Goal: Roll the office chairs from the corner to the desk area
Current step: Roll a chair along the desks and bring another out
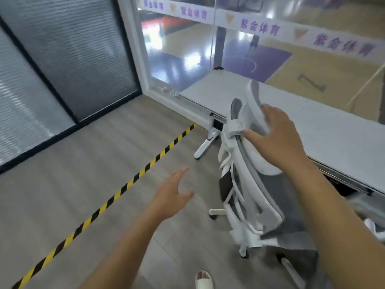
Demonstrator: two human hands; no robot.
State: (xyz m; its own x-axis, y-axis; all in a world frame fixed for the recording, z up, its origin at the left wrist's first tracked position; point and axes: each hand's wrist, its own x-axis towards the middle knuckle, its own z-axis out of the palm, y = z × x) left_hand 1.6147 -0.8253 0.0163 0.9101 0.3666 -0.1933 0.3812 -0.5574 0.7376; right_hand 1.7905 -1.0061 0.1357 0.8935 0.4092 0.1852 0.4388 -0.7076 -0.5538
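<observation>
Office chair (256, 184) against desk (333, 130), striped floor tape (125, 184) alongside

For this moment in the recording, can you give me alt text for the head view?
A person's right hand grips the headrest of a white and grey office chair beside a long white desk, while the left hand hovers open over the wood floor. A yellow-and-black tape line crosses the floor; glass behind overlooks a sports court.

Our right hand (277, 136) covering part of the office chair (254, 184) headrest, its fingers blurred, chair seat and far casters hidden behind the backrest, our forearms cut off below, counter (312, 126) running out right, one foot (203, 280) clipped at the bottom edge
</observation>
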